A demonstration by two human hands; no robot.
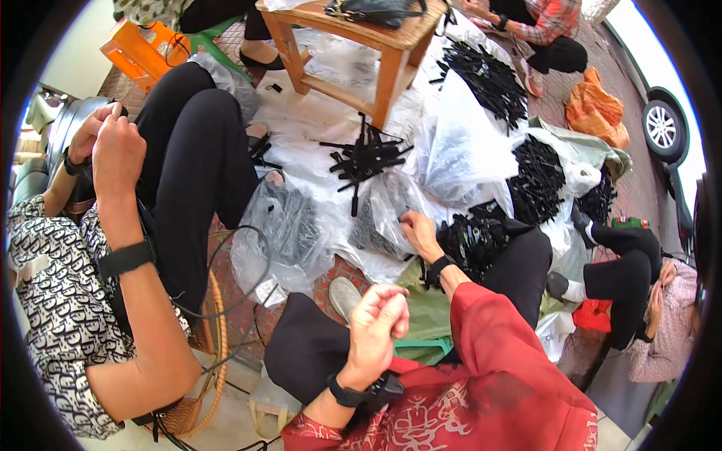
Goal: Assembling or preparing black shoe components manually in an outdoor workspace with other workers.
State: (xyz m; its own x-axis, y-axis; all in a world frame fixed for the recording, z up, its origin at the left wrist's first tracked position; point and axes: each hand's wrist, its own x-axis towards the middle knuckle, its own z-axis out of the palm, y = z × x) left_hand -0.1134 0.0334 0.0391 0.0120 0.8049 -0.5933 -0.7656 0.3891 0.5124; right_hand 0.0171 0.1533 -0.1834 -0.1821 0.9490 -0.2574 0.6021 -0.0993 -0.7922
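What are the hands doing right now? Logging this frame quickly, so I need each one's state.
Left hand: closed in a loose fist; whether it holds anything cannot be told.
Right hand: reaching into the clear plastic bag of black parts; grip cannot be told.

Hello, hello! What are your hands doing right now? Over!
Left hand closed in a fist, contents hidden. Right hand reaching into clear plastic bag of black parts. Nothing blocking.
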